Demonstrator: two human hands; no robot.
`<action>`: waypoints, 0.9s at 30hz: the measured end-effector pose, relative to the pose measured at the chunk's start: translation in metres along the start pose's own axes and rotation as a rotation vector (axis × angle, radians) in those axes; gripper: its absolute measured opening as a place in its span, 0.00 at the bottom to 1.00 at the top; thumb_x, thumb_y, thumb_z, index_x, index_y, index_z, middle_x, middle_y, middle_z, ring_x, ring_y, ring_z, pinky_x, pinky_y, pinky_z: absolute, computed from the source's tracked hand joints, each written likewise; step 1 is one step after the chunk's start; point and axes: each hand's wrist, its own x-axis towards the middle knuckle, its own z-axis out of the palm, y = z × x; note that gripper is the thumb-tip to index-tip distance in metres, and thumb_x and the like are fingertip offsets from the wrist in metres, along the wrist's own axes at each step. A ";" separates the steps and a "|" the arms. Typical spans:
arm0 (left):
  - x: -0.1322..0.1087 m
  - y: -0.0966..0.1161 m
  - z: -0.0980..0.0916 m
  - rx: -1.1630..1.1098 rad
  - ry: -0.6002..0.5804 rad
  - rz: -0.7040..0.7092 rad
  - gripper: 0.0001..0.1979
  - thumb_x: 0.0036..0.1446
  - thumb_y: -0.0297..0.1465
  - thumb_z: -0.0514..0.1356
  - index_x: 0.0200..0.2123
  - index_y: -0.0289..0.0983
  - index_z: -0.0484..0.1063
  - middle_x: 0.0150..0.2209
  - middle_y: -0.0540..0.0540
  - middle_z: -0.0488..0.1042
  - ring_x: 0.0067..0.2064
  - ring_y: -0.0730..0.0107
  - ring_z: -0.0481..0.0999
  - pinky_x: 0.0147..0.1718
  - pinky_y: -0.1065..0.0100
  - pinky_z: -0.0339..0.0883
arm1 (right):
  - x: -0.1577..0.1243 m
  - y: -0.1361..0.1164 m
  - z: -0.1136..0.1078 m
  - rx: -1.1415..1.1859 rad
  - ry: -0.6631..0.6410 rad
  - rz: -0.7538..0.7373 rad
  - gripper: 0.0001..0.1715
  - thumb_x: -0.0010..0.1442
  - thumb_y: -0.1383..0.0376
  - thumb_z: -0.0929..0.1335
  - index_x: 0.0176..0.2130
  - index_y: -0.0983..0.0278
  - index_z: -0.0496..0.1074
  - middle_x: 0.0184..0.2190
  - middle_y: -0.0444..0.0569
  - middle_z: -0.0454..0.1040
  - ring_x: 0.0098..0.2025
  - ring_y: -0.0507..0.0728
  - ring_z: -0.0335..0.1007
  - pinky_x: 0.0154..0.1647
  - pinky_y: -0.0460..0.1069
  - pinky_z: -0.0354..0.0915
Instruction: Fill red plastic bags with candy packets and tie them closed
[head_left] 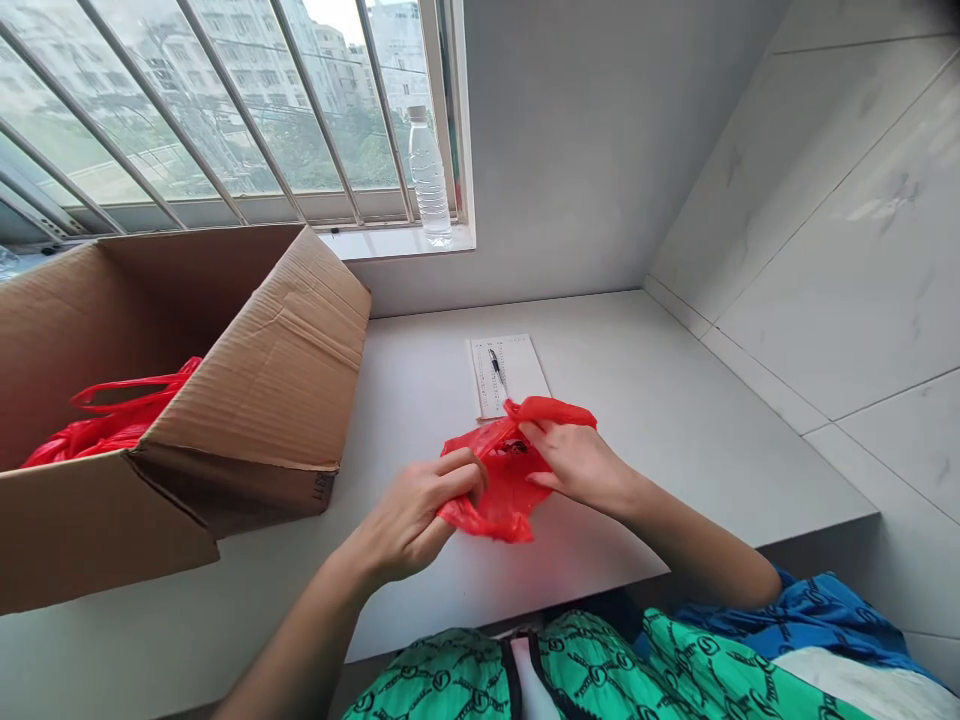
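- While both hands work at it, a red plastic bag (499, 480) sits bunched just above a pale counter (637, 400), close to the counter's near edge and roughly in front of the person.
- The bag is thin, shiny and crumpled, with soft folds and a gathered lower corner. Its upper edge forms a loose loop, probably a handle, that reaches the lower edge of a sheet of paper (510, 365).
- Something small and dark shows at the bag's mouth, but it is too small and hidden to identify.
- The left hand (409, 510) is curled around the bag's left side, with the fingers closed over the plastic and gripping a fold.
- The right hand (574, 462) is partly open, its fingers angled down as they pinch the bag's upper right edge.
- A ruled, printed sheet lies behind the bag, with a pen (496, 370) resting on it.
- To the left stands an open cardboard box (262, 370), with a second red plastic bag (112, 425) inside, its handles looped upward.
- A water bottle (429, 180) stands on the sill of a barred window (225, 110), and a tiled wall (840, 230) rises to the right of the counter.
- A green patterned shirt (600, 670) and blue cloth (810, 620) fill the bottom of the view.
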 end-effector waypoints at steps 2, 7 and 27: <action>0.005 -0.003 0.006 0.183 -0.031 -0.014 0.15 0.60 0.32 0.45 0.41 0.41 0.71 0.47 0.45 0.75 0.35 0.63 0.74 0.31 0.65 0.61 | -0.003 0.005 0.002 -0.125 -0.103 0.025 0.14 0.48 0.64 0.76 0.36 0.61 0.73 0.32 0.50 0.77 0.32 0.60 0.73 0.23 0.49 0.60; 0.016 -0.014 0.026 0.384 -0.045 -0.049 0.19 0.61 0.35 0.52 0.54 0.43 0.70 0.49 0.44 0.77 0.45 0.58 0.76 0.42 0.61 0.62 | -0.001 0.012 0.000 -0.083 -0.157 0.088 0.22 0.43 0.54 0.78 0.21 0.60 0.65 0.19 0.46 0.70 0.22 0.56 0.68 0.18 0.48 0.53; 0.032 -0.069 0.016 0.136 0.154 -0.374 0.29 0.67 0.49 0.44 0.21 0.41 0.68 0.22 0.48 0.69 0.25 0.64 0.70 0.25 0.67 0.58 | 0.028 0.024 0.002 0.918 -0.131 0.159 0.15 0.58 0.57 0.71 0.46 0.55 0.77 0.45 0.46 0.80 0.48 0.59 0.76 0.49 0.54 0.72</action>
